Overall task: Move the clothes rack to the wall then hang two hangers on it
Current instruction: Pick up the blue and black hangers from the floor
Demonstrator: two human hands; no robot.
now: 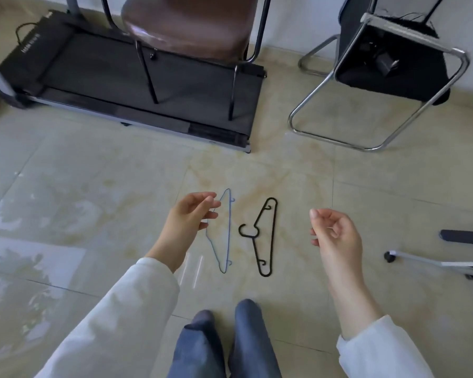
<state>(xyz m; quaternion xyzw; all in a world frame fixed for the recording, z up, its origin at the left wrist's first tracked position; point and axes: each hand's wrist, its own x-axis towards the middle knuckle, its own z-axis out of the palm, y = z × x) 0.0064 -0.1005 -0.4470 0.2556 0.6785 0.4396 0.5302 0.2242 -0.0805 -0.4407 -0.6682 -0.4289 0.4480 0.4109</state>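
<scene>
Though uncovered, blue hanger (225,230) beside (partly under) left hand (187,216)

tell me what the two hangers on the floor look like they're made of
Blue hanger: very thin, even line, probably coated wire or slim plastic. Black hanger: thicker and matte, with a slightly fuzzy outline, so perhaps flocked or rubber-coated plastic. The view is too distant to be sure.

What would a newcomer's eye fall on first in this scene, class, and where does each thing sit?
Two hangers lie side by side on the tiled floor in the middle: a thin blue hanger on the left and a black hanger on the right. The left hand and right hand hover open on either side, holding nothing. Behind them stands a black treadmill.
</scene>
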